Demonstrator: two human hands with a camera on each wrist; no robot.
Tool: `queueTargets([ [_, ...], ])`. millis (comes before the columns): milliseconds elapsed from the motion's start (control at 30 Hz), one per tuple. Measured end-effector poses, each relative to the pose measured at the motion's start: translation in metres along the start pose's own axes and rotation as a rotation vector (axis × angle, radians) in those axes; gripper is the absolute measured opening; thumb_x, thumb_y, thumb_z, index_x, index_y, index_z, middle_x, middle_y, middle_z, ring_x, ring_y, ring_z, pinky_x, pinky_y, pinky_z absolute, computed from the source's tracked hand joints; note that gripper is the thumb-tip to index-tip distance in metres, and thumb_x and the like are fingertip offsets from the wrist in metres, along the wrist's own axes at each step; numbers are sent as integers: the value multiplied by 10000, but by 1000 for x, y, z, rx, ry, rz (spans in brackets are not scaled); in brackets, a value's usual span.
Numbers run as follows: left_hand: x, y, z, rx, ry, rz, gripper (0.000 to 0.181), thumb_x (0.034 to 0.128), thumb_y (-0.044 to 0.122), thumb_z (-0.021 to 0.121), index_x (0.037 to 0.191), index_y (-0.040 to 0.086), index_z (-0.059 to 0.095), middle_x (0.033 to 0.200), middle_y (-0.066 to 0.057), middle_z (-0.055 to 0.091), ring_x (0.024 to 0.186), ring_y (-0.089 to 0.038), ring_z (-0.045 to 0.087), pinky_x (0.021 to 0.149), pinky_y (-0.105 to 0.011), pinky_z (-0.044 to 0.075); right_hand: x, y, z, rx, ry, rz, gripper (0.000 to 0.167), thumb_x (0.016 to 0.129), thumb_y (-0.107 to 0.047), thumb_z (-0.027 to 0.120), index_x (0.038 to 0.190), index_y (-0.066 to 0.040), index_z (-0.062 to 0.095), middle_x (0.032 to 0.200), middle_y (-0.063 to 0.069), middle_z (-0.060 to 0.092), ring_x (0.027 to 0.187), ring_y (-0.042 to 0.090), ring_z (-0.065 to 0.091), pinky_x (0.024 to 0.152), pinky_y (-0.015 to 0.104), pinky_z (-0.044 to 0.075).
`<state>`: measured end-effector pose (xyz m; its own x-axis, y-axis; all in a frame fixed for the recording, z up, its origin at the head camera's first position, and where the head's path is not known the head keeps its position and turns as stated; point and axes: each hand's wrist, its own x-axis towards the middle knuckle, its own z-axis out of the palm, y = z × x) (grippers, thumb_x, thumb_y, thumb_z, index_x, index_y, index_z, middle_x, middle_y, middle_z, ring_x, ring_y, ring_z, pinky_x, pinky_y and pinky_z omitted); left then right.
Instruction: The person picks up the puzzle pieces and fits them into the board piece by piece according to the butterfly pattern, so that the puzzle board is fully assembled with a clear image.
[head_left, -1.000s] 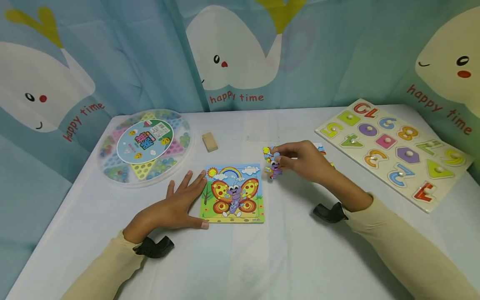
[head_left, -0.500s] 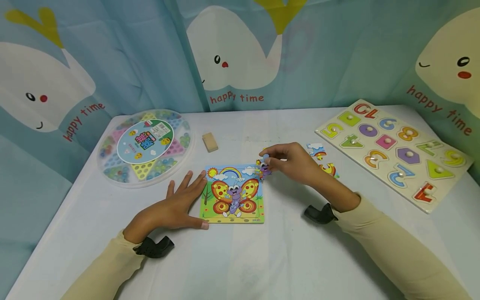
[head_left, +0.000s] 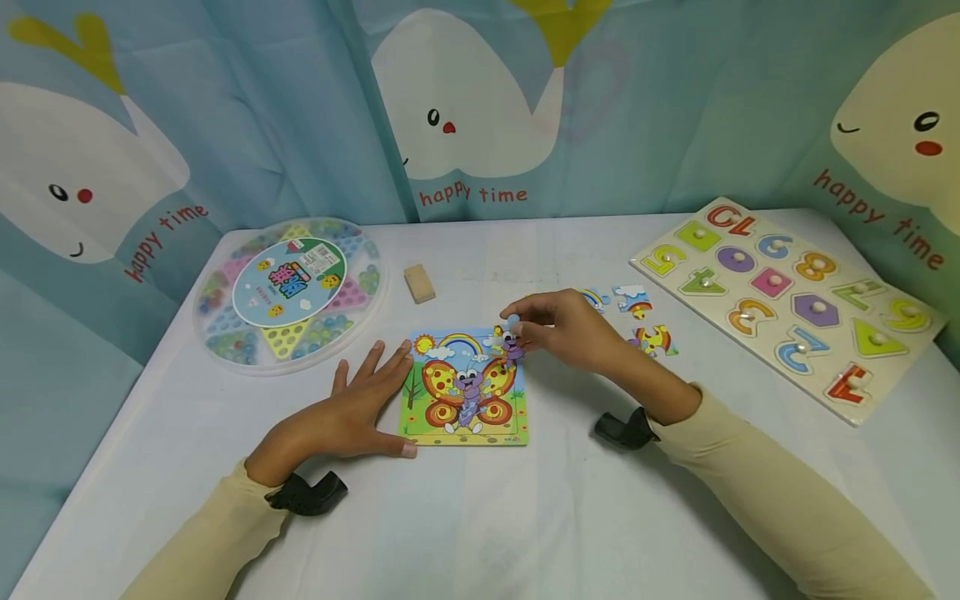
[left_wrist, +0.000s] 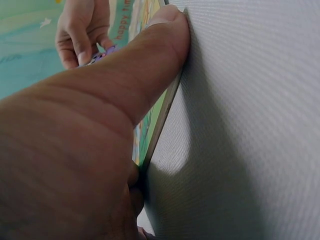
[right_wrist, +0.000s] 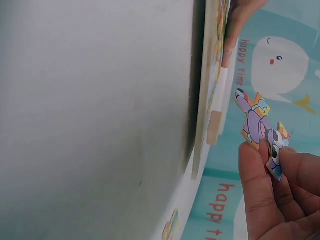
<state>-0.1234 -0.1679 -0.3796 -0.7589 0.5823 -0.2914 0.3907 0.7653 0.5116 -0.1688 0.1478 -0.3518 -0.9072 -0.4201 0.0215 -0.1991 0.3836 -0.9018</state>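
A square butterfly puzzle board (head_left: 468, 400) lies on the white table before the person. The left hand (head_left: 348, 408) rests at its left side, fingers spread, with fingertips on the upper left edge and the thumb (left_wrist: 160, 37) at the lower left corner. Between thumb and fingers the right hand (head_left: 566, 329) pinches a jigsaw piece (right_wrist: 260, 125) showing the purple butterfly's face and body. In the head view this piece (head_left: 512, 348) is over the board's upper right corner; the right wrist view has it held up off the board.
Several loose jigsaw pieces (head_left: 654, 340) lie right of the board, partly behind the right hand. A wooden block (head_left: 419, 284) sits behind the board. Far left is a round marble game case (head_left: 360, 333); at right, a number-and-shape peg board (head_left: 787, 312). A whale-print curtain (head_left: 637, 125) hangs behind.
From above the loose pieces, the right hand has moved left and slightly toward the person, bringing the pinched piece over the board's upper right corner. The left hand has stayed in place.
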Motion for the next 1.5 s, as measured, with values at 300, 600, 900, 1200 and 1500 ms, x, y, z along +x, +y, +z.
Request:
queueTargets([
  [300,0,0,1,-5,-4,-4,1166,740,547,785,1567,79,110,1628,-5,-54,1448,-304,-186,1039,-656,-169,6,-8,11,10,-17,-14,209,933,26,603,1122,48,687,926,128,660,851,216,684,694,318,575],
  [600,2,-1,1,14,-5,-18,1185,728,585,774,1569,91,101,1627,1,-56,1450,-299,-184,1039,-656,-170,9,-12,24,-12,-66,-30,190,935,-7,620,1107,32,691,850,110,641,737,231,675,688,369,575],
  [900,2,-2,1,11,-10,-17,1178,731,580,775,1570,97,103,1627,7,-60,1448,-301,-188,1038,-661,-167,11,-14,34,-16,-95,-34,179,922,-5,629,1083,27,702,886,96,669,754,192,674,682,310,569],
  [1200,1,-2,1,7,-10,-12,1174,738,583,769,1569,91,101,1627,2,-54,1448,-303,-187,1035,-663,-167,12,-16,46,-91,-163,-94,163,925,-19,642,1072,6,707,827,23,681,706,156,663,651,283,545],
  [1500,0,-1,-1,5,-9,4,1167,747,585,761,1569,88,97,1626,8,-68,1446,-306,-190,1033,-664,-169,9,-24,53,-149,-176,-74,171,903,-27,663,1065,1,710,771,-4,632,681,115,588,653,262,499],
])
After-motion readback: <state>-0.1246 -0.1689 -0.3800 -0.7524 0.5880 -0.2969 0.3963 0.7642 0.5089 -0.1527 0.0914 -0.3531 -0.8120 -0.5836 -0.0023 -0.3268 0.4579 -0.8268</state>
